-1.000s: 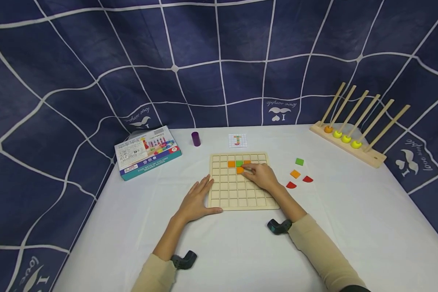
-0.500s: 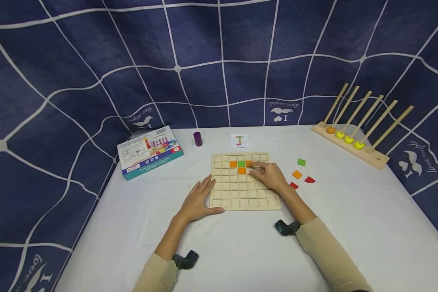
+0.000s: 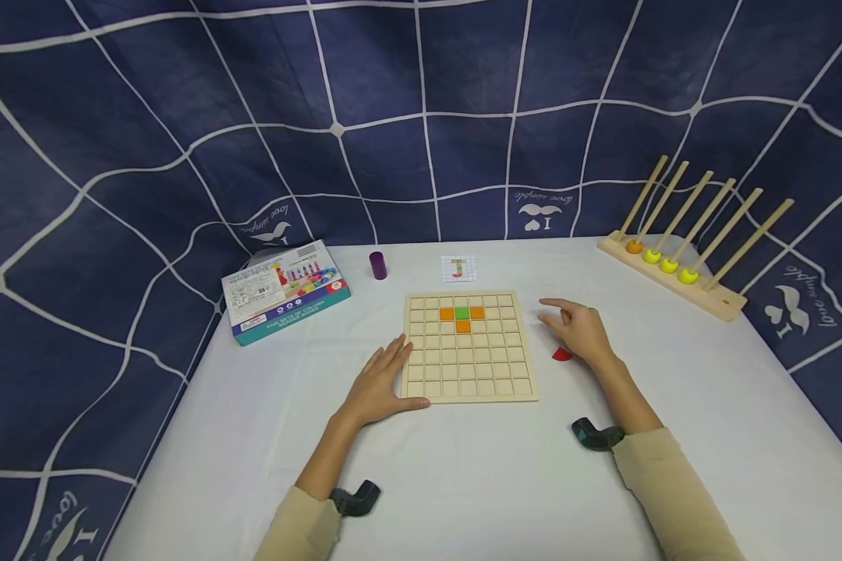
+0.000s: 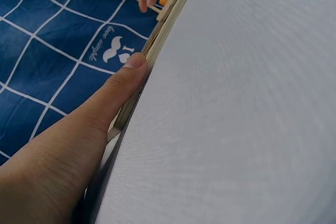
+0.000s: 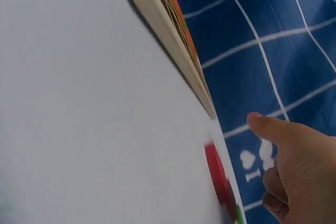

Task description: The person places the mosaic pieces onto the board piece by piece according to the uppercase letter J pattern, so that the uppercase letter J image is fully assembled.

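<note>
A square wooden grid board (image 3: pixel 472 374) lies on the white table. Set in its upper rows are a green tile (image 3: pixel 461 313), orange tiles (image 3: pixel 447 314) on either side and another orange tile (image 3: pixel 463 327) below. My left hand (image 3: pixel 375 389) rests along the board's left edge, fingers straight; in the left wrist view its thumb (image 4: pixel 118 90) touches the board's side. Right of the board, my right hand (image 3: pixel 582 333) hovers with index finger and thumb apart, holding nothing. A red quarter-round piece (image 3: pixel 562 354) shows beside it; the hand hides other loose pieces.
A pattern card (image 3: pixel 458 268) lies behind the board, with a purple cylinder (image 3: pixel 377 266) to its left. A printed box (image 3: pixel 285 292) stands at the left. At the back right is a wooden peg stand (image 3: pixel 673 276) with orange and yellow beads.
My right hand has left the board and moved right over the loose pieces. The orange tile it was touching stays right of the green one. My left hand has kept its place.
</note>
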`<action>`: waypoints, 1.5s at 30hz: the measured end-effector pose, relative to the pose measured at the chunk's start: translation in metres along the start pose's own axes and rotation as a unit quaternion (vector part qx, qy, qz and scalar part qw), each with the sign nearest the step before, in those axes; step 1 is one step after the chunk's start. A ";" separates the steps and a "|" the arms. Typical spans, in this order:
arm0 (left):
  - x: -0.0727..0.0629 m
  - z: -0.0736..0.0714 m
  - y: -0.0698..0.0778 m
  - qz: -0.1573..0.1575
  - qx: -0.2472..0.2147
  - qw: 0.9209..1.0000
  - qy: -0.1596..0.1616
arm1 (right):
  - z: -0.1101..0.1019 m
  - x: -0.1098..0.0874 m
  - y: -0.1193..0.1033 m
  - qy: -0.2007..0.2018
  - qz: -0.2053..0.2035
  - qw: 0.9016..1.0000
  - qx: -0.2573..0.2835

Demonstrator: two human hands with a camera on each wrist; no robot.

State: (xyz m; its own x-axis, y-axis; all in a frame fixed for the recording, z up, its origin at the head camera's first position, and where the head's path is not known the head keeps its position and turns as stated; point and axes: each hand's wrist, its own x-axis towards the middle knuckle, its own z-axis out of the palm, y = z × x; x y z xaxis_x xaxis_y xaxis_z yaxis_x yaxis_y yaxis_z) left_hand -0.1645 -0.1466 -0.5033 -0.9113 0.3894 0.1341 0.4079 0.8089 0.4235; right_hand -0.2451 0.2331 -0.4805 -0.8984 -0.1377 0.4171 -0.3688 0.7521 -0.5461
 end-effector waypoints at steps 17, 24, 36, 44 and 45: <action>0.001 0.001 -0.002 0.004 0.006 1.000 0.002 | -0.027 -0.014 0.049 -0.002 0.090 0.995 -0.053; 0.000 0.001 -0.002 0.007 0.004 1.000 0.000 | -0.028 -0.013 0.051 -0.011 0.113 0.991 -0.065; 0.003 -0.001 -0.002 0.011 0.000 1.000 0.003 | -0.022 -0.006 0.029 0.047 0.085 0.995 -0.020; 0.003 0.000 -0.003 0.003 0.002 1.000 -0.006 | 0.015 0.000 -0.032 0.012 -0.027 1.000 0.003; 0.003 0.000 -0.003 0.003 0.001 1.000 -0.006 | 0.021 -0.001 -0.039 -0.002 -0.035 0.999 0.009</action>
State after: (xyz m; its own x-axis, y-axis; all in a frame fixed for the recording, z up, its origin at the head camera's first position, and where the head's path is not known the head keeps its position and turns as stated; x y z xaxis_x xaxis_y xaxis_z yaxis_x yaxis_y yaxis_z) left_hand -0.1683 -0.1480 -0.5038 -0.9082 0.3992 0.1255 0.4132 0.8079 0.4202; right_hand -0.2350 0.1907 -0.4746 -0.8716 -0.1917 0.4512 -0.4342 0.7292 -0.5289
